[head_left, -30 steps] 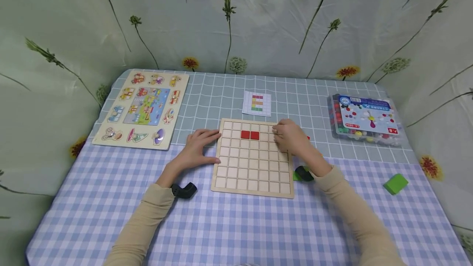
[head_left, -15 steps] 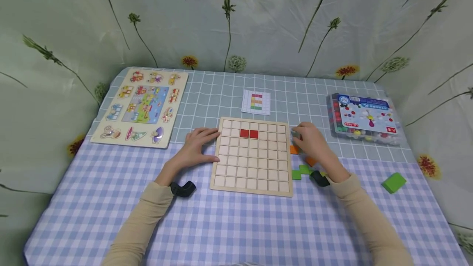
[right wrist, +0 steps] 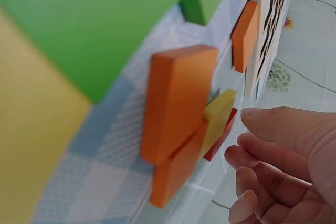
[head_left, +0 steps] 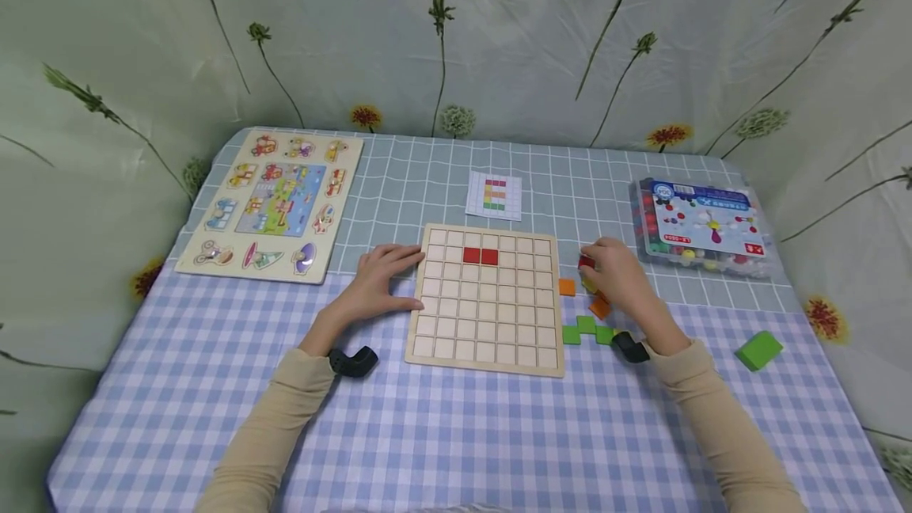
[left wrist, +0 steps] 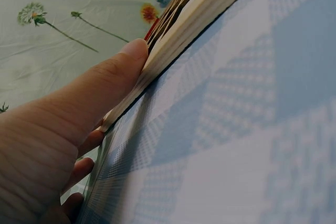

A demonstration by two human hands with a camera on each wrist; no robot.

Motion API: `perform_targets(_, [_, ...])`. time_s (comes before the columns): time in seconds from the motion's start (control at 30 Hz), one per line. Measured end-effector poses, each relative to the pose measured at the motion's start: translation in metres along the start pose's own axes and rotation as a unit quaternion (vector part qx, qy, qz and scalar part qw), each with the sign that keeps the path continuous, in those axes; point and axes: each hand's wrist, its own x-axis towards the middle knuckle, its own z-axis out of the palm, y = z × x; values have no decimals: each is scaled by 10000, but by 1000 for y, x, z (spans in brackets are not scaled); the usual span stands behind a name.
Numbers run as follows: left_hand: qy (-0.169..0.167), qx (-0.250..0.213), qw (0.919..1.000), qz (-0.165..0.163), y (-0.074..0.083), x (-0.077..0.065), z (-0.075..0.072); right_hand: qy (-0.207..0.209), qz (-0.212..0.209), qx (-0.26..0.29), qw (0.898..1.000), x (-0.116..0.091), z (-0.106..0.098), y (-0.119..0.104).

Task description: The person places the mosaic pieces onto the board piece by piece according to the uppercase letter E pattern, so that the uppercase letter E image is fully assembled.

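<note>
A wooden grid board [head_left: 488,313] lies in front of the person, with two red square tiles [head_left: 472,256] side by side in its second row. The left hand [head_left: 377,285] rests at the board's left edge, thumb and fingers spread and touching its side. Off the right edge, the right hand [head_left: 618,275] reaches over a loose cluster of tiles. In the right wrist view its thumb and loosely bent fingers are right beside a red tile [right wrist: 224,139], with nothing between them. A yellow tile [right wrist: 218,116] and orange tiles [right wrist: 181,100] lie against that red one.
Green tiles [head_left: 586,325] lie near the board's lower right. Behind the board is a pattern card [head_left: 495,196]. A picture puzzle [head_left: 274,204] lies at left, a clear box of coloured pieces [head_left: 705,224] at right, with a green block [head_left: 759,351] nearer.
The right hand has moved right from the board's upper right cells to the loose tiles, uncovering orange and green ones. The left hand stays at the board's edge.
</note>
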Motion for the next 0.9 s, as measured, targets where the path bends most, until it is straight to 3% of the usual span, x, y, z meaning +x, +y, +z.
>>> perform_targets(0.63, [14,31,10000,37,-2,-1,0,-207,188,-93,9996,4,2,0])
perform_targets(0.9, [27,82,9999,56,-1,-1,0,78,-175,-271,9994,10,1,-11])
